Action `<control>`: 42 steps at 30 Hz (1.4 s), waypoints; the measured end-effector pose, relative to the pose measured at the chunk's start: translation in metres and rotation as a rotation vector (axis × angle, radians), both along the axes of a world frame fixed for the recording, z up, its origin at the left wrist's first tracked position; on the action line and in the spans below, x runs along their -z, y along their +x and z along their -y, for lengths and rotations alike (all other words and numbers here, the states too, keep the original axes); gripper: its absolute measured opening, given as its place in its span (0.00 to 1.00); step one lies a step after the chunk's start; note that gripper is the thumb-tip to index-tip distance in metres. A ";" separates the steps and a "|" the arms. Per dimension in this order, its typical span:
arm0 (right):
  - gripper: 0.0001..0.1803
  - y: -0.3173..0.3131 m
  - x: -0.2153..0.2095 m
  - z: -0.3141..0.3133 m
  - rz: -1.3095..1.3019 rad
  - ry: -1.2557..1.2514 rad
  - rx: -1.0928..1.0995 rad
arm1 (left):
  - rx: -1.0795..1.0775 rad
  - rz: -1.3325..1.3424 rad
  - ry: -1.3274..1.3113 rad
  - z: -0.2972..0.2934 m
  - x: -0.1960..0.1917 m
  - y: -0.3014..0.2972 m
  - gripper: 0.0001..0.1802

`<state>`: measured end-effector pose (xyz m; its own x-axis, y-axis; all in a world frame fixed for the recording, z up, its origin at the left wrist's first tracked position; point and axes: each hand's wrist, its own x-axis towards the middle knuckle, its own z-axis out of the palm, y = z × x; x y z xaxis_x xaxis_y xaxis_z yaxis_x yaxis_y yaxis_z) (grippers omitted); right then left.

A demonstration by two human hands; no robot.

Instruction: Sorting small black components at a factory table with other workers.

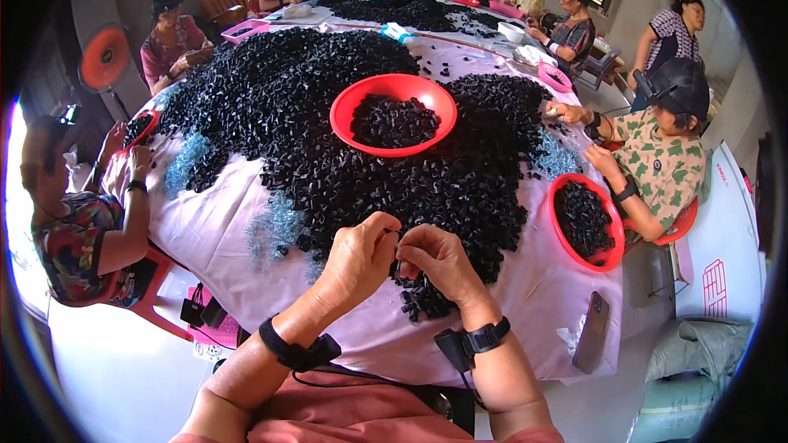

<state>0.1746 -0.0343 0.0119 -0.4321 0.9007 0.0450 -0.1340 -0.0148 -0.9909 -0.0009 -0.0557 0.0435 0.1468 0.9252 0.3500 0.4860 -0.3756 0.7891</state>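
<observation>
My left hand [355,261] and my right hand [440,262] meet at the near edge of a table draped in a pale pink cloth [538,287]. Together the fingertips pinch a small black plastic part [396,251] between them. Just beyond my fingers spreads a huge heap of small black parts [328,131] that covers most of the table. A red plastic bowl [392,113] partly filled with the same parts sits on top of the heap. Each of my wrists wears a black band.
A second red bowl [584,221] of parts sits at the right edge before a person in a patterned shirt and cap [661,156]. A phone [592,331] lies at the near right. Other people sit at the left and the far end. Thin bluish pieces [275,226] lie scattered at the left.
</observation>
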 end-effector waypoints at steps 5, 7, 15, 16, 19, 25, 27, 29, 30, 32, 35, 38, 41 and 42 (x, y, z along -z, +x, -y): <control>0.06 0.000 0.004 -0.002 -0.067 -0.029 -0.013 | -0.038 0.003 0.022 -0.004 -0.001 -0.001 0.08; 0.06 0.001 0.004 -0.004 -0.078 -0.021 -0.001 | -0.033 0.012 0.011 -0.007 -0.002 -0.004 0.08; 0.08 0.003 0.009 -0.006 -0.100 0.001 0.085 | 0.038 -0.013 -0.050 -0.009 0.001 -0.018 0.09; 0.08 0.002 0.009 -0.006 -0.099 0.001 0.085 | 0.038 -0.012 -0.050 -0.008 0.001 -0.017 0.09; 0.10 0.001 0.008 -0.004 -0.105 -0.014 0.033 | 0.069 -0.041 -0.026 -0.007 -0.001 -0.013 0.11; 0.11 0.002 0.006 -0.002 -0.069 -0.014 -0.011 | 0.087 -0.048 -0.062 -0.006 -0.003 -0.009 0.12; 0.12 0.001 0.006 -0.002 -0.073 -0.005 -0.025 | 0.067 -0.064 -0.016 -0.005 -0.004 -0.006 0.11; 0.11 0.001 0.006 -0.002 -0.089 -0.009 -0.032 | 0.068 -0.097 0.023 -0.005 -0.006 -0.003 0.11; 0.11 0.001 0.005 -0.002 -0.104 -0.013 -0.040 | 0.069 -0.130 0.062 -0.004 -0.006 -0.002 0.10; 0.10 0.001 0.005 -0.003 -0.089 0.011 -0.039 | 0.075 -0.126 0.069 -0.004 -0.008 0.000 0.09; 0.09 0.001 0.008 -0.004 -0.067 0.026 -0.040 | 0.056 -0.131 0.045 -0.006 -0.005 0.000 0.09; 0.07 0.001 0.006 -0.003 -0.049 0.032 -0.033 | 0.023 -0.115 -0.021 -0.006 -0.005 -0.003 0.08; 0.06 0.002 0.003 -0.003 -0.070 0.029 -0.011 | -0.010 -0.068 -0.014 -0.005 -0.002 -0.009 0.07; 0.06 0.002 0.003 -0.003 -0.103 0.011 0.003 | -0.018 -0.054 -0.028 -0.005 -0.003 -0.010 0.07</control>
<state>0.1768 -0.0310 0.0093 -0.4224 0.9010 0.0987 -0.2353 -0.0038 -0.9719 -0.0110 -0.0503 0.0460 0.1478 0.9371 0.3163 0.5342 -0.3448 0.7718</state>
